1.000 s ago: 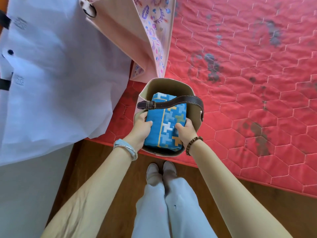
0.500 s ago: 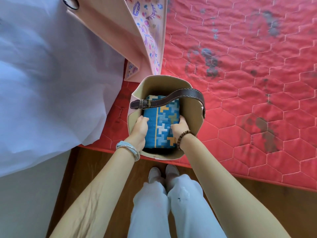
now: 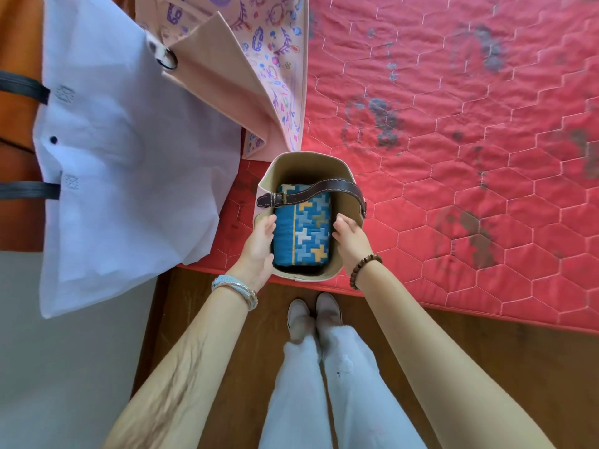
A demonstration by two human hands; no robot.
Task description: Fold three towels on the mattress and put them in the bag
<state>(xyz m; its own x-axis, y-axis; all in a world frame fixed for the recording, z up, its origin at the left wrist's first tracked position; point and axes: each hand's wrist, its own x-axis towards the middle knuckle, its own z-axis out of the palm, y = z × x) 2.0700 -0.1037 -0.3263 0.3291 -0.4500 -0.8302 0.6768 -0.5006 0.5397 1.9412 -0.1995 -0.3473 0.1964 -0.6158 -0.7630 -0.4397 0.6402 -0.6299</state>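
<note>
Both hands [image 3: 259, 241] [image 3: 350, 238] open, towel [image 3: 301, 228] inside bag [image 3: 311, 163]

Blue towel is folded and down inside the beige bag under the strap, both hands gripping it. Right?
Not quite. The head view shows the left hand and right hand open, off the blue towel. The rest holds: folded, inside the beige bag, under the strap.

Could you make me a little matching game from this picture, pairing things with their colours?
Things:
1. folded towel
2. bag strap
3. mattress
4. wrist beads

Colours:
A. red, with hexagon stitching
B. dark brown leather with a buckle
C. blue with yellow and white shapes
D. brown, round

Pairs: 1-C, 2-B, 3-A, 4-D
</note>
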